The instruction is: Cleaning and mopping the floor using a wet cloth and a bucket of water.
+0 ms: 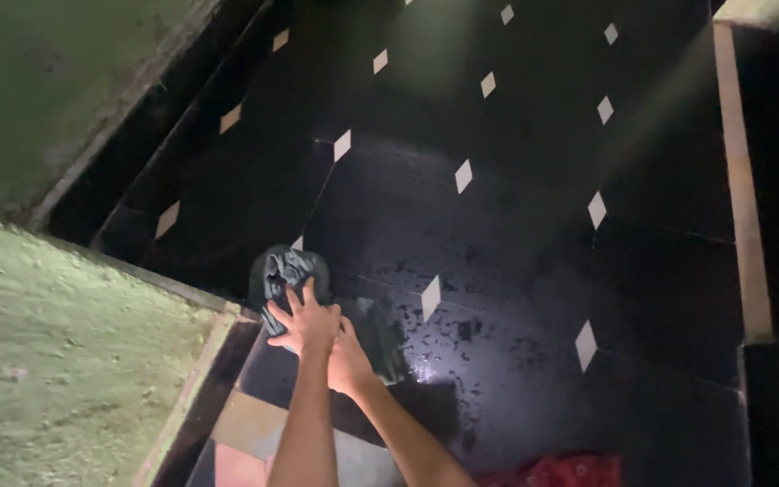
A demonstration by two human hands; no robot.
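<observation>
Left to right: green wall, one corner of it. Dark cloth, one, bunched on the wet black tiled floor near that corner. Left hand, fingers spread, pressing flat on the cloth. Right hand, just beside and partly under the left (finger state cannot be told). Step judged: wiping the floor, mid-stroke; the next move calls for steady downward pressure. White diamond insets: about fourteen. Red fabric, one, near edge.
</observation>
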